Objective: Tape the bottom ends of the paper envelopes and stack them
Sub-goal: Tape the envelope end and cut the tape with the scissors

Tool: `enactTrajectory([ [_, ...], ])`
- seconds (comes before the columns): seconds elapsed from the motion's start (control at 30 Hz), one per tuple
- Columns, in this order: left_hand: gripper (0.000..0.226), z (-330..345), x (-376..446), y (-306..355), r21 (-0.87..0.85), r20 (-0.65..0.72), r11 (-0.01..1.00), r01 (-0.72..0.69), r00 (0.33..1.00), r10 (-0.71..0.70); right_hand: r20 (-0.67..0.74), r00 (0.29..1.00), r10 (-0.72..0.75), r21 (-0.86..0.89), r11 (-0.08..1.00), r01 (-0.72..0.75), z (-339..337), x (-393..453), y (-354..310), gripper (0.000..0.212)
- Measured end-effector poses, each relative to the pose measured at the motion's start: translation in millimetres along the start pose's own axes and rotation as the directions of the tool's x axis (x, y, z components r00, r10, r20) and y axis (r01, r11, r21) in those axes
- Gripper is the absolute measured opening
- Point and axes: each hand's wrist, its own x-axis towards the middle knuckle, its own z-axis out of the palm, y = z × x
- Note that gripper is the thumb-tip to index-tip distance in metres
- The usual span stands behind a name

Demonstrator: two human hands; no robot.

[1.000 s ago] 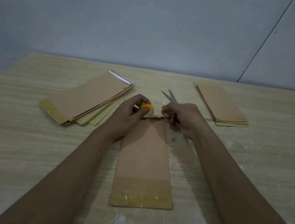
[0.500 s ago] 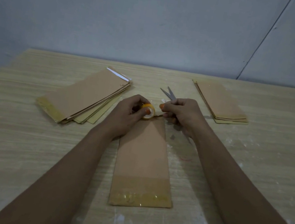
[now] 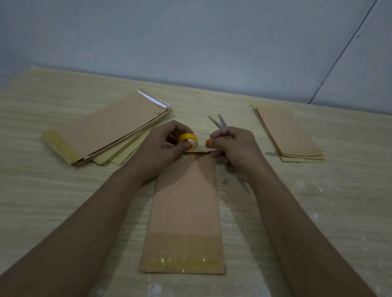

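Observation:
A brown paper envelope lies lengthwise in front of me, its near end covered by shiny clear tape. At its far end my left hand grips a small yellow tape roll. My right hand holds a pair of scissors, whose blades stick out open beyond the fingers, and its thumb and forefinger pinch near the tape's end beside the roll. A stack of envelopes with a taped end lies to the left. A smaller stack lies at the far right.
The work surface is a light wooden table with white smudges near its front edge. A grey wall stands right behind the table's far edge.
Both hands stayed at the envelope's far end. My right hand has drawn slightly away from the roll, leaving a small gap between the two hands.

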Motion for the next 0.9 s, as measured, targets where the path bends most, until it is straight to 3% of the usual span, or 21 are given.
enactTrajectory([
  [0.37, 0.018, 1.2, 0.3, -1.6, -0.069, 0.005, 0.997, 0.016, 1.0, -0.016, 0.011, 0.981, -0.193, -0.299, 0.936, 0.187, -5.3, 7.3, 8.6, 0.006],
  [0.6, 0.013, 0.9, -0.6, -1.2, -0.15, 0.019, 0.988, 0.029, 0.999, -0.027, 0.106, 0.991, -0.077, -0.112, 0.99, 0.089, -8.7, 8.9, 6.8, 0.007],
  [0.8, 0.012, 2.2, 0.0, -1.0, -0.14, 0.002, 0.99, 0.024, 1.0, -0.024, 0.111, 0.976, -0.188, -0.171, 0.964, 0.205, -8.5, 9.5, 7.2, 0.013],
  [0.9, 0.011, 1.8, 0.4, -1.3, -0.115, -0.004, 0.993, 0.017, 1.0, -0.018, 0.077, 0.967, -0.241, -0.188, 0.949, 0.252, -8.3, 10.5, 7.5, 0.006],
])
